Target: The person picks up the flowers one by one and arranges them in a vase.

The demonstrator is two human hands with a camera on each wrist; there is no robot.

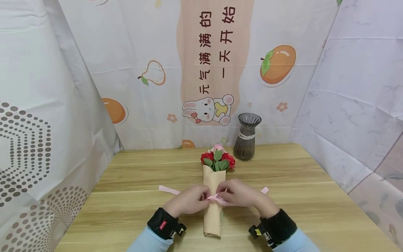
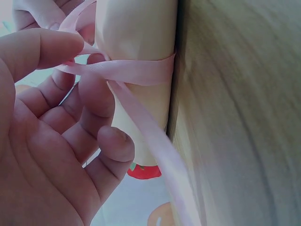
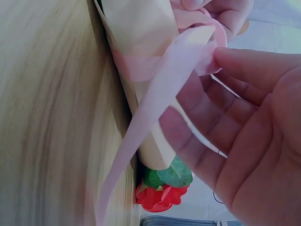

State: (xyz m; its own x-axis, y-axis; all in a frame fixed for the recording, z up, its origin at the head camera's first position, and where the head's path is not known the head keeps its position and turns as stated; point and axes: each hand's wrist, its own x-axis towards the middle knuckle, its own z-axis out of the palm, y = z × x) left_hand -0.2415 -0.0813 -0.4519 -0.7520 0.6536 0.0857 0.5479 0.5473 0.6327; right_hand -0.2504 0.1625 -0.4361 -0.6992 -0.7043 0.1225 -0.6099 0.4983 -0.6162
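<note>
A bouquet wrapped in tan paper (image 1: pixel 212 220) lies on the table, its red and pink flowers (image 1: pixel 217 154) and green leaves pointing away from me. Round the middle of the paper runs a pink ribbon (image 2: pixel 141 71), crossed at the front. From the left, my left hand (image 1: pixel 190 199) pinches the ribbon between thumb and fingers, close over the paper. My right hand (image 1: pixel 240 193) pinches a loop of the same ribbon (image 3: pixel 164 82) from the other side. The ribbon's loose ends trail out to both sides on the table.
A dark ribbed glass vase (image 1: pixel 245 140) with a pale cord round its neck stands behind the flowers, to the right. The wooden table (image 1: pixel 141 168) meets a printed cloth backdrop (image 1: pixel 148 115) at the back, and cloths hang at both sides.
</note>
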